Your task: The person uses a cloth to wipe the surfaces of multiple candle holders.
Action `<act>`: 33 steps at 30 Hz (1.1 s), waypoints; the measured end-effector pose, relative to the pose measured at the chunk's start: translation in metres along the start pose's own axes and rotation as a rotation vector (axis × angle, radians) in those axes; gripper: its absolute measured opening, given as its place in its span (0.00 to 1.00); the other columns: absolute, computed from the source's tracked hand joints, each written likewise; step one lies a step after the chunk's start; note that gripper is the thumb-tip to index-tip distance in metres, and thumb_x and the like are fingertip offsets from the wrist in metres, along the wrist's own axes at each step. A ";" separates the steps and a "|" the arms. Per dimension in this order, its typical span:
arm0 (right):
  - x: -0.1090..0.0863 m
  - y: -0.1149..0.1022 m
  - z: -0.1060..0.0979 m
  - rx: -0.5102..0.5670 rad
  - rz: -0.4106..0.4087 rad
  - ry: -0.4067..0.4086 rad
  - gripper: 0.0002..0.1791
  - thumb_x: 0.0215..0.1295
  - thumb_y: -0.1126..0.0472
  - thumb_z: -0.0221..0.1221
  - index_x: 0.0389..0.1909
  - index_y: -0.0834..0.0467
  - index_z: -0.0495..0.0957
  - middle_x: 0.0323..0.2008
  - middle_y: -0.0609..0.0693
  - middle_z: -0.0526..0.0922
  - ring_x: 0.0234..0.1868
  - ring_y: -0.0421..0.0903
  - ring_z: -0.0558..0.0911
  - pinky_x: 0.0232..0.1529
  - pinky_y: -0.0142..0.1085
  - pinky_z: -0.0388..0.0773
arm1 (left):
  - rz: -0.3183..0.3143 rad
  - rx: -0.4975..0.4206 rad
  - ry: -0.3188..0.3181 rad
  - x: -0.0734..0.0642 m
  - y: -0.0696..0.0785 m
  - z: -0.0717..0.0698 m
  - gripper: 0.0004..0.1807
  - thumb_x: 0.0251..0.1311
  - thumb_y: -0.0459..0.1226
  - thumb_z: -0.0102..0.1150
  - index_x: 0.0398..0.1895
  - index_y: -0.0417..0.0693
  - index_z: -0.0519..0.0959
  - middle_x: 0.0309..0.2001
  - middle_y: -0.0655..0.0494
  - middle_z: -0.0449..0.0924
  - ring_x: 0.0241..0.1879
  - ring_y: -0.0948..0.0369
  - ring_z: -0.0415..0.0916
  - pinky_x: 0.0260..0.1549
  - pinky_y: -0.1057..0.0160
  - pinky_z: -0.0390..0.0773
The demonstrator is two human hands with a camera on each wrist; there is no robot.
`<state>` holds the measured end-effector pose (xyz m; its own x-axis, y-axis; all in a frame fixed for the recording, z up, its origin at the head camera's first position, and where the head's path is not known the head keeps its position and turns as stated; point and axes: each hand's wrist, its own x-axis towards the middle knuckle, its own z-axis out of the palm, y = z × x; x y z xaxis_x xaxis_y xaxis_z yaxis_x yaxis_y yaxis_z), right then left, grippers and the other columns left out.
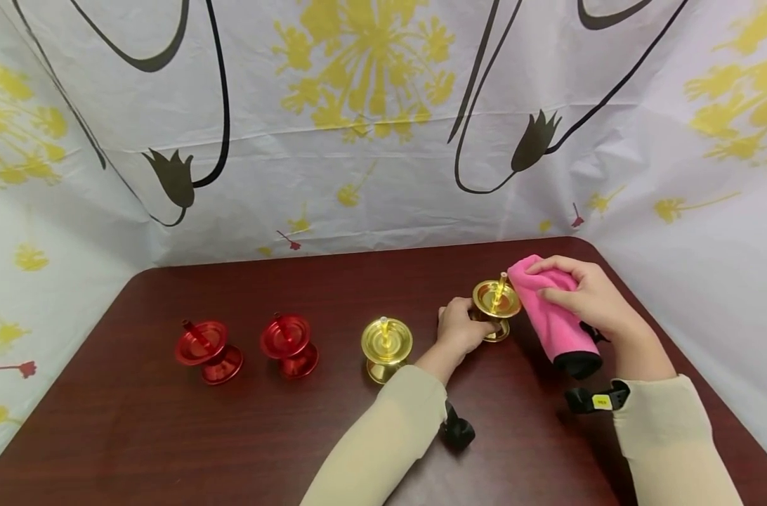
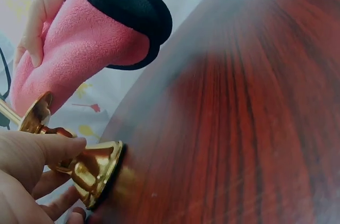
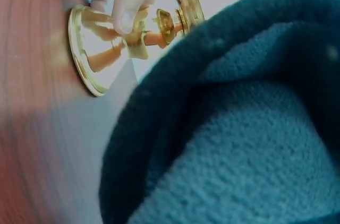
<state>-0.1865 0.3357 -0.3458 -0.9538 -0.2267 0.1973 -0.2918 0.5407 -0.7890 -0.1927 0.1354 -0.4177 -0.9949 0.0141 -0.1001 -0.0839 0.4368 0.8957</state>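
At the right of the head view, my left hand (image 1: pixel 457 329) grips the stem of a small gold oil lamp (image 1: pixel 505 303), which has a shallow dish and an upright stick. The left wrist view shows thumb and fingers round the stem of this gold lamp (image 2: pixel 98 165), above its flared foot. My right hand (image 1: pixel 588 295) pinches a pink plush cloth (image 1: pixel 551 327) with a black border. The cloth's upper end is right beside the dish; whether they touch I cannot tell. In the right wrist view, the cloth (image 3: pixel 239 149) covers much of the frame.
A second gold lamp (image 1: pixel 386 346) stands left of my left hand. Farther left are two red lamps (image 1: pixel 289 344) of like shape. All stand on a dark reddish-brown table (image 1: pixel 200 443). A white patterned sheet (image 1: pixel 333 176) hangs behind and beside the table.
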 end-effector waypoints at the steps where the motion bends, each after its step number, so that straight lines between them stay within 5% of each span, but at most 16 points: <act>1: -0.001 0.000 -0.002 0.004 -0.005 0.002 0.14 0.65 0.67 0.62 0.52 0.57 0.78 0.40 0.36 0.79 0.29 0.38 0.79 0.27 0.30 0.79 | 0.004 -0.013 -0.003 -0.001 0.001 0.000 0.17 0.43 0.38 0.80 0.40 0.51 0.87 0.43 0.59 0.82 0.47 0.61 0.68 0.49 0.64 0.74; 13: 0.000 -0.003 -0.005 0.050 -0.031 0.030 0.15 0.64 0.69 0.62 0.51 0.56 0.80 0.41 0.34 0.79 0.30 0.35 0.80 0.28 0.27 0.80 | 0.055 -0.096 -0.008 -0.013 0.005 -0.007 0.17 0.50 0.41 0.76 0.45 0.50 0.86 0.37 0.60 0.87 0.40 0.66 0.79 0.41 0.69 0.77; 22: -0.006 -0.023 -0.009 0.263 -0.286 0.115 0.18 0.55 0.84 0.55 0.40 0.62 0.82 0.32 0.39 0.84 0.22 0.34 0.74 0.18 0.25 0.68 | 0.219 -0.159 -0.028 -0.035 0.014 -0.021 0.18 0.52 0.42 0.74 0.46 0.48 0.85 0.37 0.59 0.88 0.33 0.73 0.76 0.34 0.75 0.75; 28: -0.016 -0.053 -0.003 0.120 -0.343 0.248 0.18 0.49 0.84 0.57 0.34 0.62 0.83 0.31 0.38 0.83 0.23 0.35 0.74 0.20 0.22 0.69 | 0.267 -0.242 -0.047 -0.055 0.022 -0.039 0.16 0.54 0.41 0.72 0.45 0.48 0.85 0.37 0.59 0.87 0.31 0.74 0.75 0.33 0.75 0.76; 33: -0.027 -0.076 -0.002 0.024 -0.447 0.265 0.17 0.46 0.84 0.56 0.34 0.65 0.82 0.30 0.37 0.82 0.25 0.34 0.74 0.23 0.21 0.69 | 0.302 -0.253 -0.064 -0.073 0.029 -0.058 0.16 0.55 0.42 0.71 0.47 0.48 0.84 0.37 0.59 0.86 0.32 0.73 0.75 0.33 0.74 0.76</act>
<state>-0.1389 0.3019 -0.2900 -0.7226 -0.2169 0.6564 -0.6764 0.4181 -0.6064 -0.1256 0.0943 -0.3594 -0.9720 0.1676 0.1649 0.1931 0.1692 0.9665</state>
